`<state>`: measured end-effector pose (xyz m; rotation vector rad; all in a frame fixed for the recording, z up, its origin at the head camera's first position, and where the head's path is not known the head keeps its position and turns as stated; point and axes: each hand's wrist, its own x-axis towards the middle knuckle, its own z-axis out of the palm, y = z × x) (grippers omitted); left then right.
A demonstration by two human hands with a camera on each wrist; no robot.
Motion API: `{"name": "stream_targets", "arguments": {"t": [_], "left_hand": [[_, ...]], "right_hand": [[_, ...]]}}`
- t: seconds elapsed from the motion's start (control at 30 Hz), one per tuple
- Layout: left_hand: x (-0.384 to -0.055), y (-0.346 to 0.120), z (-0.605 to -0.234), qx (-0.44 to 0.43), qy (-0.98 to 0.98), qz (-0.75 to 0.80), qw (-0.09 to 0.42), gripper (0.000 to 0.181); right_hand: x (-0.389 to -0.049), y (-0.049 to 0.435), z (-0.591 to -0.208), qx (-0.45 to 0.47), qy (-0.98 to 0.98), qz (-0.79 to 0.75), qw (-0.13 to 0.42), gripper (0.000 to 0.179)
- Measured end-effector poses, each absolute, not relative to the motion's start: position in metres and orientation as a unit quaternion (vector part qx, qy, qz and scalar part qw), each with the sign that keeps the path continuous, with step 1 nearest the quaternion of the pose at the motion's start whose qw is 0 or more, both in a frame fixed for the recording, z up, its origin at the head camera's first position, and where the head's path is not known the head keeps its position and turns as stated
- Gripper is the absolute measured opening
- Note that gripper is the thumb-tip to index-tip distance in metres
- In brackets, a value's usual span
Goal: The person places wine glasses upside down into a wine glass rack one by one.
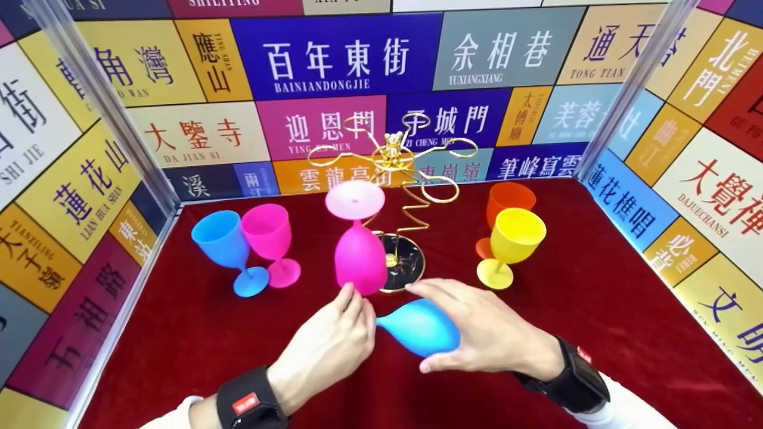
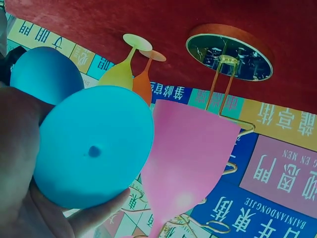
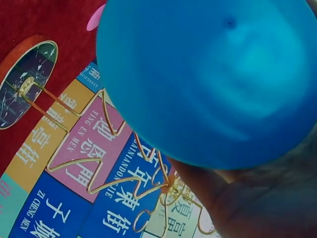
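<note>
A blue goblet (image 1: 420,328) is held sideways between both hands, above the front of the table. My left hand (image 1: 334,336) pinches it at the foot end, with fingers behind the round foot (image 2: 94,148) in the left wrist view. Around the bowl curve the fingers and thumb of my right hand (image 1: 483,328); the right wrist view looks into the open bowl (image 3: 213,84). Just beyond my left fingertips, a pink goblet (image 1: 360,259) is upside down, foot up among the rings of a gold wire rack (image 1: 393,158). The rack's spiral stem rises from a round black base (image 1: 408,262).
Upright at the left stand another blue goblet (image 1: 220,241) and a magenta goblet (image 1: 266,232). To the right, a yellow goblet (image 1: 517,235) stands before an orange-red one (image 1: 506,199). Dark red cloth (image 1: 179,357) covers the table; panels of colored signs (image 1: 334,53) enclose three sides.
</note>
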<state>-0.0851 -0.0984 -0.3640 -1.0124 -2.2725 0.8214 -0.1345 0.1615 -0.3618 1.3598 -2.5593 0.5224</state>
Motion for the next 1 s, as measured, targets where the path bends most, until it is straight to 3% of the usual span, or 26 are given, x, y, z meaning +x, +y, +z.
{"name": "stream_targets", "arguments": {"t": [0.17, 0.67, 1.0], "left_hand": [[-0.087, -0.097, -0.360, -0.374, -0.834, 0.315, 0.258, 0.034], [-0.088, -0.092, -0.356, -0.375, -0.820, 0.349, 0.256, 0.032], [-0.088, -0.092, -0.354, -0.379, -0.814, 0.353, 0.262, 0.032]], "right_hand": [[-0.133, 0.158, -0.366, 0.443, -0.883, 0.135, 0.078, 0.098], [-0.130, 0.143, -0.380, 0.409, -0.904, 0.087, 0.090, 0.100], [-0.128, 0.136, -0.389, 0.395, -0.900, 0.108, 0.148, 0.080]]}}
